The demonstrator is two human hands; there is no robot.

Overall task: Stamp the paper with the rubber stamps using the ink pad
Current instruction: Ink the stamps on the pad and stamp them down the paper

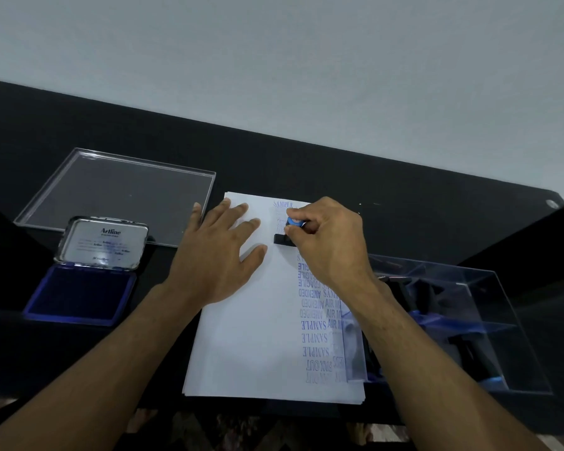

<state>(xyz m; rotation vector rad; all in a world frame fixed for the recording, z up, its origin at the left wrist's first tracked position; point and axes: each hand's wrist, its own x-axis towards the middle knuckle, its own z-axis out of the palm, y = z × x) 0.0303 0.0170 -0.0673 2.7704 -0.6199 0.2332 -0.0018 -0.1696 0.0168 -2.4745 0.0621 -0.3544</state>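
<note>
Matt paper, glossy clear plastic lid

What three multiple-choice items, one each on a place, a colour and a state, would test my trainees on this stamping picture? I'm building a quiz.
1. Where does the open blue ink pad in its metal tin lie?
A. left of the white paper stack
B. on the paper
C. inside the clear plastic box

2. What colour is the knob of the black-based rubber stamp?
A. red
B. blue
C. yellow

3. What is the left hand doing?
A. gripping a stamp
B. lifting the tin lid
C. resting flat on the paper

Answers: 1 A, the tin sits left of the white paper stack. 2 B, a blue knob shows in the right hand. 3 C, its fingers lie spread on the sheet.
</note>
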